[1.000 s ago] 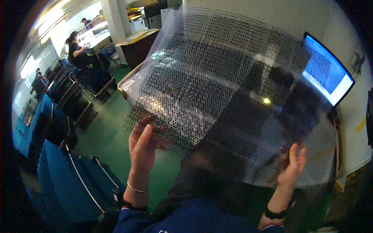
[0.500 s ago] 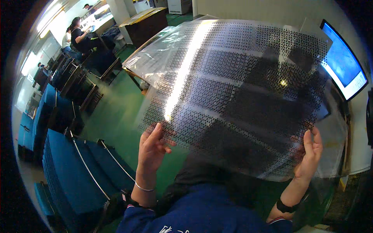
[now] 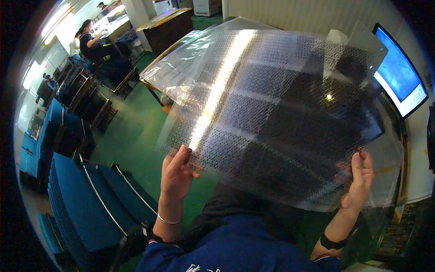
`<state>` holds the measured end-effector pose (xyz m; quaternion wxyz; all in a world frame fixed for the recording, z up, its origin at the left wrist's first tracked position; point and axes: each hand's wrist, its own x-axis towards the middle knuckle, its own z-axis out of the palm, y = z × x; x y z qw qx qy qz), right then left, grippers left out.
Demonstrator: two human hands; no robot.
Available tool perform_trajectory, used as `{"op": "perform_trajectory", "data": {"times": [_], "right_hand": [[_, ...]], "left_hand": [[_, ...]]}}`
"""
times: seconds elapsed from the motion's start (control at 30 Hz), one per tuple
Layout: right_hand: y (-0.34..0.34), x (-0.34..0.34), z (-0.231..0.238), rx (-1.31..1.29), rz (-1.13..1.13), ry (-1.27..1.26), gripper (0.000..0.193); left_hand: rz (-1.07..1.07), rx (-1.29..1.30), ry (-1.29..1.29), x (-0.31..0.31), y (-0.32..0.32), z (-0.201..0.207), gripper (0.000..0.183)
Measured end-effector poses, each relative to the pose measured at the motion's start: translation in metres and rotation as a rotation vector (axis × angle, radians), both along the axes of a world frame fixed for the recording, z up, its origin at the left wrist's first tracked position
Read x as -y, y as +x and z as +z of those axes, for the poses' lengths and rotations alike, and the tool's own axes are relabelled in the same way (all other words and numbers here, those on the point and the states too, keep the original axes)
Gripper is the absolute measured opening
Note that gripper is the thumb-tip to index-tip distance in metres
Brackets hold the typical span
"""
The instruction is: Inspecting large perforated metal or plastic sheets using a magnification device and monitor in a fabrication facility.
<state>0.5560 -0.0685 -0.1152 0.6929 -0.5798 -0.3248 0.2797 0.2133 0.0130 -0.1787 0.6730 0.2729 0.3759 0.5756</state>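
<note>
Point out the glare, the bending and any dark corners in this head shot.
Head view: a bright glare streak runs down the clear patterned sheet toward the left hand; the sheet is see-through, dimming what lies behind it; the right hand shows partly through it; the blue screen and the stacked blue crates curve near the rim; the corners are black.

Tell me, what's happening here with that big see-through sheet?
A person is holding up a large clear plastic sheet covered in rows of tiny dark parts, tilted so the light glints along it. The left hand grips its lower left edge and the right hand its lower right edge. Behind it are a lit blue monitor, a green floor, and stacked blue trays to the left. Other people work at a bench in the far corner.
</note>
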Motion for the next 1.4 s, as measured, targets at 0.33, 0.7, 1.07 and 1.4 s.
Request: {"op": "perform_trajectory", "data": {"times": [0.33,0.7,1.07,1.4], "right_hand": [[-0.016,0.071,-0.082,-0.664,0.692,-0.341,0.069],[-0.028,0.099,-0.085,-0.657,0.356,-0.393,0.020],[-0.024,0.096,-0.092,-0.634,0.212,-0.375,0.017],[-0.003,0.083,-0.087,-0.542,0.107,-0.352,0.024]], "left_hand": [[0.265,-0.372,-0.005,0.017,0.001,-0.020,0.038],[0.298,-0.549,0.139,0.012,0.019,-0.033,0.031],[0.323,-0.532,0.132,0.002,0.005,-0.042,0.026],[0.306,-0.585,0.131,0.000,0.036,-0.027,0.036]]}}
